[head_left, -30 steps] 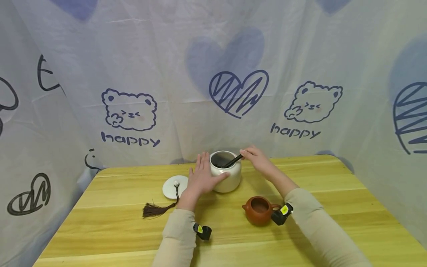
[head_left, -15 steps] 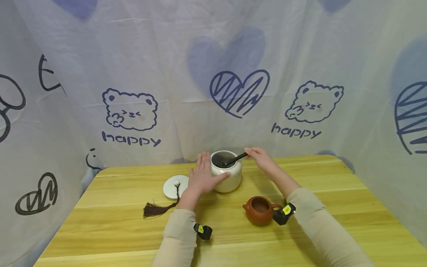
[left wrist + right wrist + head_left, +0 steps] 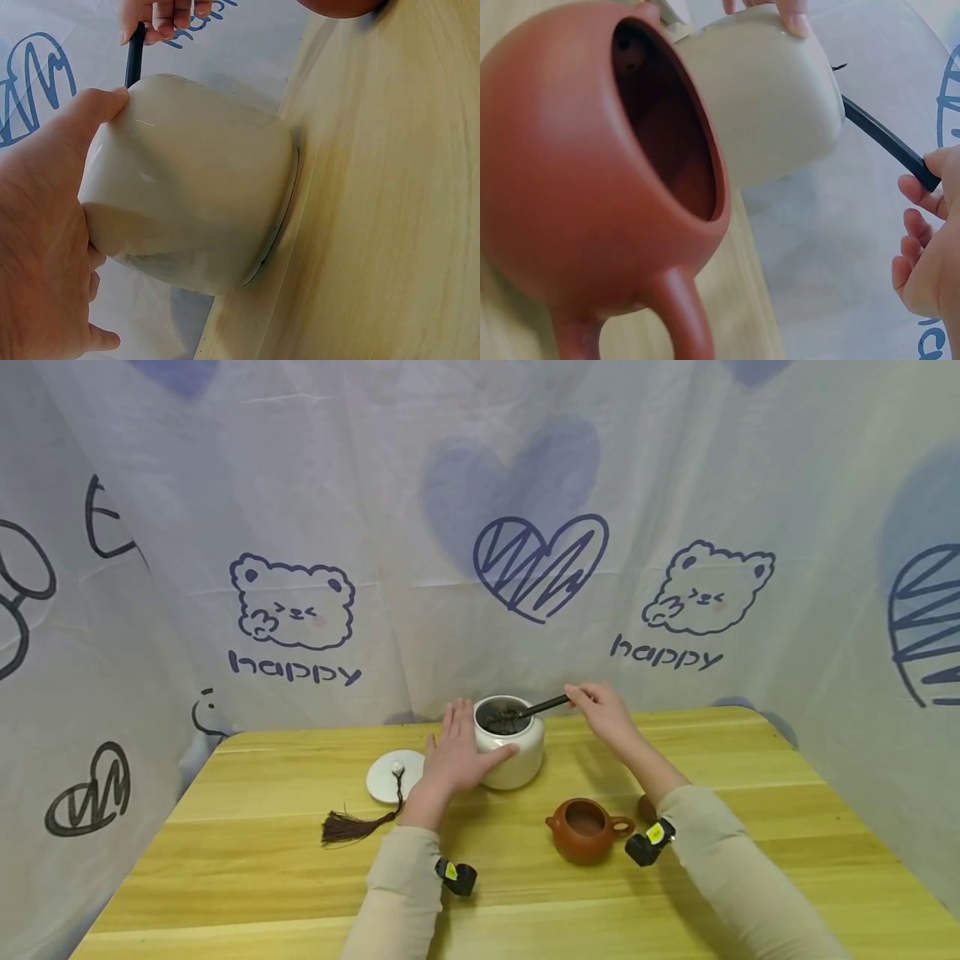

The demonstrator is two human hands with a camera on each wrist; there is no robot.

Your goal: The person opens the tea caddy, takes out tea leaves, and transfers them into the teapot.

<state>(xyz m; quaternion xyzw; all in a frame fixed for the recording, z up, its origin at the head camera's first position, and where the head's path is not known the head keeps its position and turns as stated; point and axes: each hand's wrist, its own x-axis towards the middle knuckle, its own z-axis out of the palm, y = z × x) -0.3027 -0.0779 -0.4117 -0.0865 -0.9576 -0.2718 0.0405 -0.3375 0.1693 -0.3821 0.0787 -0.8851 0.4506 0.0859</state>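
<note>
A white jar (image 3: 513,758) stands near the back of the wooden table, uncovered, with dark loose tea leaves visible at its mouth. My left hand (image 3: 454,762) steadies it: straight fingers lie along its left side and the thumb spreads over its front. With thumb and fingertips, my right hand (image 3: 600,710) pinches the end of a black tea scoop (image 3: 551,704). The scoop slants down leftward over the jar's rim, its head among the leaves. In the right wrist view its handle (image 3: 889,140) extends from the jar into the pinching fingers.
A reddish-brown clay teapot (image 3: 581,837) without its lid sits in front of the jar, handle to the right. A small brown round thing (image 3: 647,810) is partly behind my right wrist. Left of the jar lie a white lid (image 3: 386,779) and its dark tassel (image 3: 352,828).
My right hand has moved right and slightly up, drawing the scoop's head higher in the jar. The brown thing behind my right wrist has come into view. The left hand stays put.
</note>
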